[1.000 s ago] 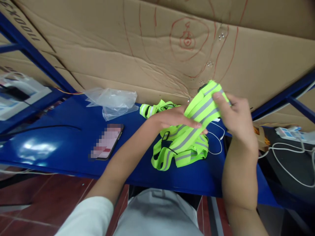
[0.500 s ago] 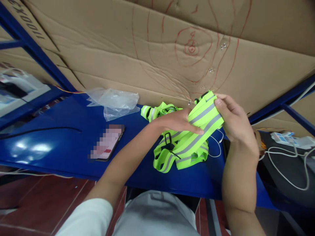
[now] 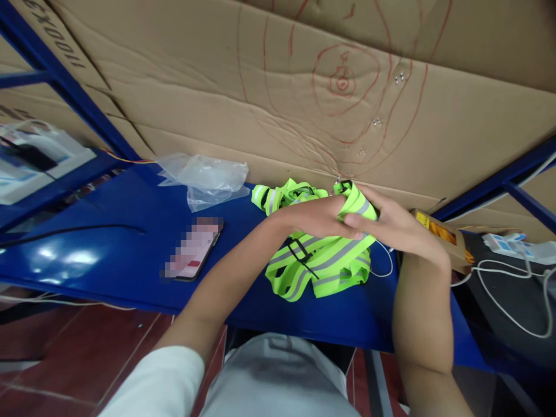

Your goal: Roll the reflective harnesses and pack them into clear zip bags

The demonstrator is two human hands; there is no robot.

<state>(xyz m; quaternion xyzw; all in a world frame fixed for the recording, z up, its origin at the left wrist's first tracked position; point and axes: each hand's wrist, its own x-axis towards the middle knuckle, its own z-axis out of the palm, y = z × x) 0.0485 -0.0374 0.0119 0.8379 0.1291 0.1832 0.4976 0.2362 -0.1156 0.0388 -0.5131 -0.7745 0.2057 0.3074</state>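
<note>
Neon yellow-green reflective straps [image 3: 339, 255] with grey stripes and black buckles lie bunched on the blue table [image 3: 108, 243]. Their upper end is folded over between my hands. My left hand [image 3: 324, 217] is closed around the folded part, its thumb lying along the straps. From the right, my right hand [image 3: 391, 223] wraps the same fold, with the thumb pressed on its front and the other fingers hidden behind. A rolled bundle of the same strap [image 3: 273, 197] sits just behind my left wrist.
A clear plastic bag [image 3: 212, 176] and a phone [image 3: 195, 249] lie to the left. Cardboard [image 3: 195, 87] with red drawn rings stands at the back. On the right are a small cardboard box [image 3: 443, 237] and white cables [image 3: 499, 307]. A black cable [image 3: 87, 230] crosses the left side.
My right hand has moved left and slightly down, folding the raised strap end over toward my left hand. The small box on the right now shows more fully.
</note>
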